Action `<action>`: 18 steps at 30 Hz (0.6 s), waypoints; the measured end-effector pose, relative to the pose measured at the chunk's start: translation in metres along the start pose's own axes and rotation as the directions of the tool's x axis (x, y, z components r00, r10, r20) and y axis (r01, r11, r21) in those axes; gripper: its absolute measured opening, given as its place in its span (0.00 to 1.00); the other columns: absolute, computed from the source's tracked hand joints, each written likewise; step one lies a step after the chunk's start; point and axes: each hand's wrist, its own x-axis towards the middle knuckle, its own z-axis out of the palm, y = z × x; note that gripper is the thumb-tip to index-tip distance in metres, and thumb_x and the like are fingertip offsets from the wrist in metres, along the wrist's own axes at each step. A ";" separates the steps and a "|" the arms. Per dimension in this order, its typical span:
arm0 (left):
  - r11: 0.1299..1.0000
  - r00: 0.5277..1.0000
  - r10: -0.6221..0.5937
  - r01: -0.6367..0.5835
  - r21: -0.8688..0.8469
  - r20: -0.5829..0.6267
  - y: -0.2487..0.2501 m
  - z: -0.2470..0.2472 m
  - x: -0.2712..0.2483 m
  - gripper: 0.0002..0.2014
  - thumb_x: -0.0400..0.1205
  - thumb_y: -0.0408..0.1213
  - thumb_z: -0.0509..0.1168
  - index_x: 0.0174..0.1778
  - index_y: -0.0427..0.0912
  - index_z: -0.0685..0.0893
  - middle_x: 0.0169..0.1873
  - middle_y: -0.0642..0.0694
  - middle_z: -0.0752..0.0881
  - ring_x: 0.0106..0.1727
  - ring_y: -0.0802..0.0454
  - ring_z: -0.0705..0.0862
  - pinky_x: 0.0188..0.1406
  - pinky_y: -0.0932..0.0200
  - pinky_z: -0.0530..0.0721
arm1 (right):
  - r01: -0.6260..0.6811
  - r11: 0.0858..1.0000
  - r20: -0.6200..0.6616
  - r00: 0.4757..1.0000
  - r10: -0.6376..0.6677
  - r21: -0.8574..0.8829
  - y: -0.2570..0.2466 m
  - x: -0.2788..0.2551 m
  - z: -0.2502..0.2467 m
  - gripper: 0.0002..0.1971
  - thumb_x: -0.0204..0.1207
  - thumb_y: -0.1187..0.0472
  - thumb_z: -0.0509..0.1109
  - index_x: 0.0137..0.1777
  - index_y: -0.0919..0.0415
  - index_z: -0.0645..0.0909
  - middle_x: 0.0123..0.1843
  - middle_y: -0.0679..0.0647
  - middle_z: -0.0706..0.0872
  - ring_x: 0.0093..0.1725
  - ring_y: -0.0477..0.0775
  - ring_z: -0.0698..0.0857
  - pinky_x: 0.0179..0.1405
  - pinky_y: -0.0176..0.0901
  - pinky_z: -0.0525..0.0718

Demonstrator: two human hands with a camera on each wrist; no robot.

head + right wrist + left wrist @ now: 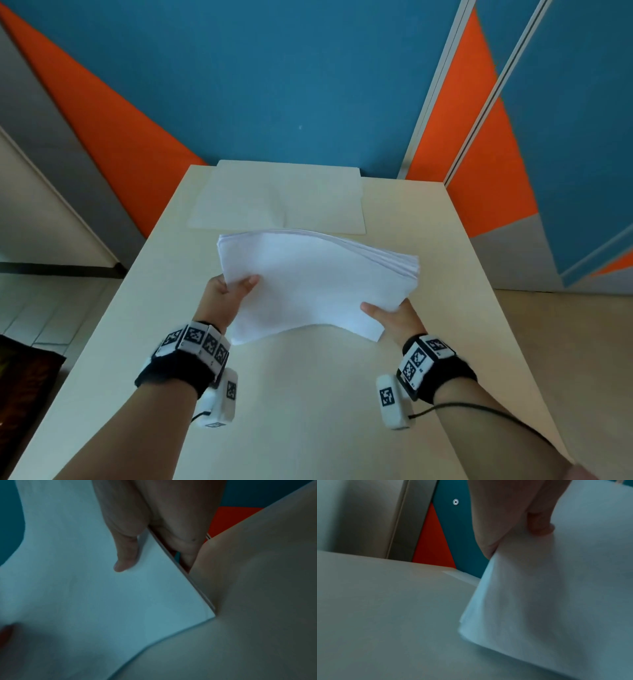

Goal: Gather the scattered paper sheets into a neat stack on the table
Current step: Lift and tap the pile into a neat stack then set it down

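Both forearms wear black wristbands with checkered marker cubes, and between them sits the thick bundle of white paper sheets [315, 284], held up just above the smooth cream table [308, 394]. Left hand [227, 296] pinches the near left edge, thumb on top; right hand [390, 317] grips the near right corner the same way. Bundle sags in a wave, edges fanned slightly on the far right. Further back, flat pale sheets [277, 200] lie on the table by the blue-and-orange wall.
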 end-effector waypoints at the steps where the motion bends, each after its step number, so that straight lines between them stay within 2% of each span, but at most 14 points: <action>1: 1.000 1.000 0.002 -0.002 -0.008 -0.003 0.003 -0.001 0.000 0.10 0.79 0.31 0.67 0.31 0.40 0.83 0.18 0.59 0.86 0.26 0.58 0.86 0.31 0.63 0.82 | 0.001 1.000 0.015 1.000 0.000 -0.007 -0.001 0.000 -0.002 0.07 0.73 0.66 0.73 0.42 0.53 0.81 0.40 0.42 0.84 0.42 0.43 0.84 0.44 0.27 0.83; 2: 1.000 1.000 -0.010 0.009 -0.025 -0.018 0.005 -0.002 0.001 0.10 0.79 0.31 0.67 0.32 0.40 0.83 0.18 0.60 0.87 0.24 0.60 0.86 0.31 0.62 0.82 | 0.009 1.000 0.042 0.999 -0.009 -0.015 -0.004 -0.002 -0.005 0.04 0.74 0.66 0.72 0.45 0.57 0.83 0.42 0.43 0.86 0.45 0.47 0.86 0.48 0.31 0.84; 3: 0.998 0.999 -0.021 0.019 -0.056 -0.036 0.007 -0.004 0.002 0.09 0.79 0.30 0.67 0.32 0.41 0.83 0.18 0.59 0.87 0.25 0.59 0.86 0.33 0.61 0.82 | 0.015 1.000 0.056 0.998 -0.015 -0.011 -0.007 -0.002 -0.007 0.05 0.75 0.66 0.72 0.49 0.59 0.84 0.43 0.44 0.87 0.47 0.48 0.87 0.50 0.36 0.84; 5: 0.989 0.996 -0.047 0.036 -0.142 -0.073 0.012 -0.007 0.000 0.08 0.79 0.29 0.66 0.34 0.41 0.83 0.21 0.56 0.88 0.30 0.54 0.86 0.35 0.59 0.80 | 0.012 0.999 0.073 0.997 -0.015 0.047 -0.013 -0.006 -0.012 0.06 0.74 0.65 0.72 0.50 0.58 0.85 0.44 0.45 0.89 0.45 0.44 0.88 0.51 0.40 0.82; 7: 0.970 0.992 -0.073 0.047 -0.237 -0.103 0.014 -0.008 -0.004 0.07 0.80 0.30 0.66 0.36 0.41 0.83 0.29 0.50 0.87 0.36 0.49 0.83 0.37 0.59 0.79 | 0.026 0.991 0.081 0.996 -0.037 0.131 -0.015 -0.006 -0.017 0.06 0.72 0.62 0.73 0.48 0.57 0.86 0.45 0.46 0.91 0.46 0.44 0.88 0.51 0.39 0.81; 8: 0.958 0.989 -0.085 0.049 -0.281 -0.119 0.015 -0.007 -0.008 0.06 0.80 0.31 0.66 0.37 0.41 0.84 0.34 0.48 0.86 0.39 0.48 0.82 0.37 0.60 0.78 | 0.025 0.976 0.087 0.995 -0.045 0.218 -0.017 -0.007 -0.018 0.07 0.70 0.61 0.74 0.48 0.59 0.85 0.45 0.48 0.91 0.46 0.44 0.88 0.47 0.37 0.83; 10: 0.937 0.983 -0.120 0.065 -0.342 -0.140 0.010 -0.004 -0.012 0.04 0.81 0.34 0.65 0.46 0.37 0.84 0.42 0.46 0.86 0.44 0.49 0.83 0.38 0.64 0.78 | 0.029 0.857 0.109 0.989 -0.099 0.514 -0.025 -0.009 -0.016 0.18 0.59 0.60 0.80 0.50 0.61 0.84 0.46 0.52 0.92 0.46 0.47 0.90 0.42 0.39 0.88; 11: 0.918 0.979 -0.151 0.087 -0.387 -0.138 0.006 0.000 -0.013 0.09 0.81 0.34 0.64 0.53 0.34 0.83 0.48 0.43 0.86 0.48 0.49 0.84 0.40 0.65 0.79 | 0.019 0.760 0.113 0.986 -0.121 0.650 -0.027 -0.008 -0.013 0.24 0.54 0.59 0.82 0.51 0.62 0.84 0.47 0.54 0.92 0.47 0.50 0.91 0.44 0.42 0.90; 12: 0.883 0.975 -0.188 0.115 -0.455 -0.118 0.000 0.004 -0.013 0.15 0.81 0.35 0.65 0.60 0.31 0.80 0.54 0.41 0.86 0.53 0.47 0.85 0.44 0.64 0.79 | 0.012 0.685 0.125 0.981 -0.151 0.729 -0.032 -0.010 -0.007 0.26 0.52 0.60 0.82 0.53 0.61 0.83 0.49 0.56 0.92 0.48 0.52 0.91 0.46 0.45 0.90; 13: 0.845 0.971 -0.222 0.147 -0.514 -0.087 -0.004 0.010 -0.015 0.18 0.81 0.35 0.65 0.64 0.30 0.78 0.59 0.40 0.85 0.56 0.46 0.85 0.47 0.61 0.80 | -0.001 0.652 0.137 0.978 -0.158 0.759 -0.037 -0.013 0.000 0.26 0.54 0.60 0.80 0.55 0.60 0.83 0.51 0.56 0.92 0.50 0.53 0.91 0.47 0.47 0.90; 14: 0.811 0.970 -0.239 0.172 -0.559 -0.048 -0.007 0.015 -0.016 0.20 0.79 0.36 0.67 0.65 0.30 0.78 0.61 0.40 0.85 0.54 0.47 0.86 0.47 0.59 0.82 | -0.003 0.680 0.128 0.983 -0.134 0.733 -0.040 -0.014 0.008 0.26 0.57 0.58 0.78 0.58 0.60 0.81 0.53 0.57 0.91 0.51 0.53 0.91 0.46 0.47 0.90; 16: 0.768 0.974 -0.218 0.207 -0.606 0.057 -0.017 0.022 -0.019 0.24 0.69 0.39 0.73 0.61 0.35 0.81 0.60 0.45 0.86 0.51 0.51 0.88 0.44 0.58 0.86 | 0.018 0.841 0.058 0.997 -0.059 0.541 -0.049 -0.020 0.020 0.28 0.60 0.50 0.78 0.60 0.60 0.78 0.57 0.56 0.88 0.53 0.53 0.89 0.46 0.43 0.87; 17: 0.779 0.973 -0.209 0.226 -0.584 0.098 -0.020 0.022 -0.019 0.25 0.65 0.41 0.75 0.58 0.39 0.82 0.59 0.46 0.87 0.53 0.50 0.88 0.44 0.59 0.87 | 0.047 0.894 -0.011 0.999 -0.047 0.447 -0.056 -0.024 0.021 0.26 0.62 0.46 0.78 0.56 0.58 0.77 0.55 0.54 0.87 0.52 0.52 0.88 0.47 0.42 0.85; 18: 0.804 0.974 -0.197 0.227 -0.550 0.114 -0.023 0.021 -0.020 0.29 0.61 0.42 0.78 0.58 0.42 0.82 0.59 0.46 0.87 0.57 0.48 0.86 0.45 0.58 0.87 | 0.085 0.921 -0.083 0.995 -0.057 0.381 -0.061 -0.024 0.019 0.19 0.66 0.47 0.77 0.50 0.55 0.76 0.50 0.51 0.86 0.49 0.52 0.86 0.45 0.40 0.83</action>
